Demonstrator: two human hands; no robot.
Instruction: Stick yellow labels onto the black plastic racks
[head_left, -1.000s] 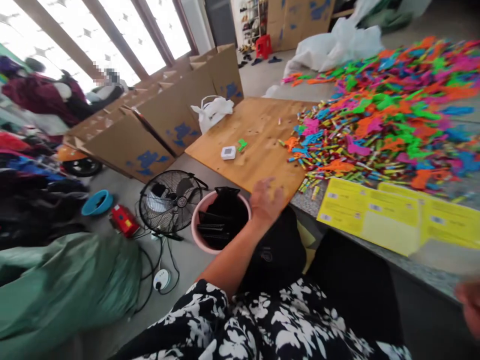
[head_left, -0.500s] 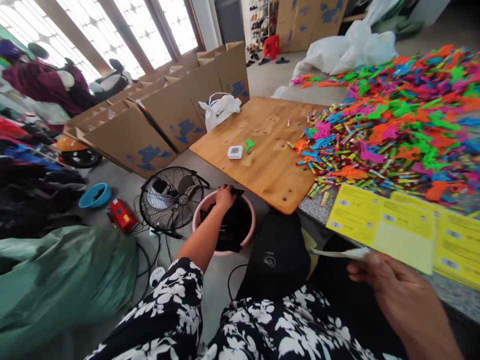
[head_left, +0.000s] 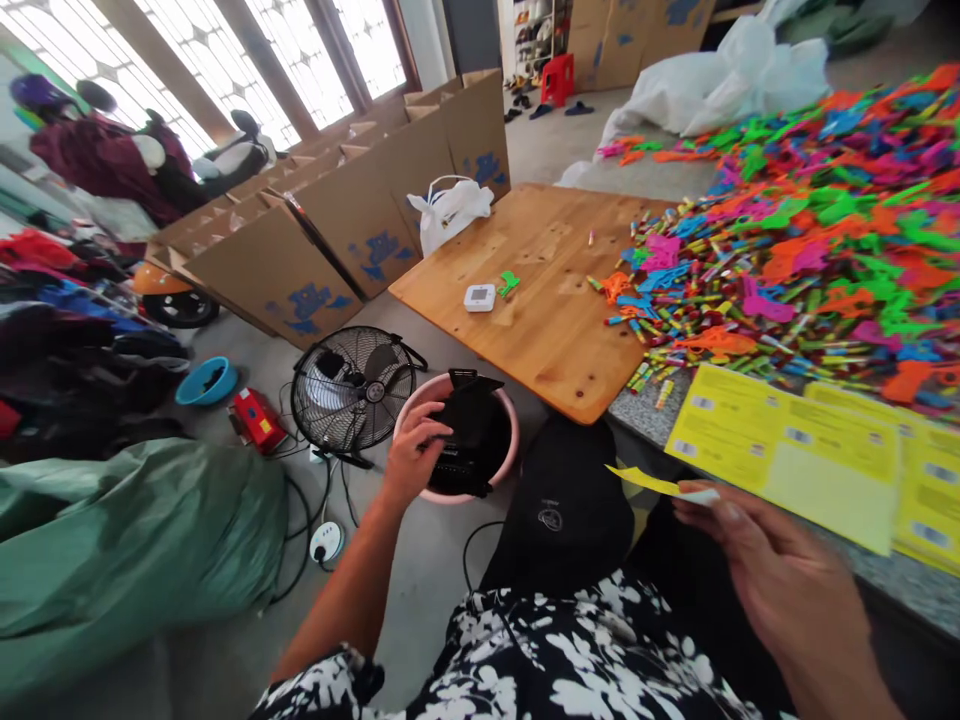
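My left hand (head_left: 415, 455) is over the near-left rim of a pink bucket (head_left: 512, 440), its fingers apart and holding nothing that I can see. Black flat pieces (head_left: 472, 385) fill the bucket, one jutting above its far rim; their kind is unclear. At the lower right, my right hand (head_left: 780, 560) pinches a narrow yellow paper strip (head_left: 645, 481) with a pale underside, which points left over my dark-clad lap. Beyond that hand, yellow printed sheets (head_left: 731, 425) with barcodes lie on a speckled stone slab (head_left: 637, 412).
A wooden board (head_left: 555, 340) carries a white digital device (head_left: 479, 297) and a green toy gun (head_left: 509, 284). Colourful toy guns (head_left: 810, 250) and small tubes are heaped at right. A black fan (head_left: 352, 385), cardboard boxes (head_left: 262, 270) and a green sack (head_left: 142, 550) stand left.
My left hand has let go of the black piece at the bucket's far rim and drawn back toward me. The strip in my right hand has turned, showing its yellow side.
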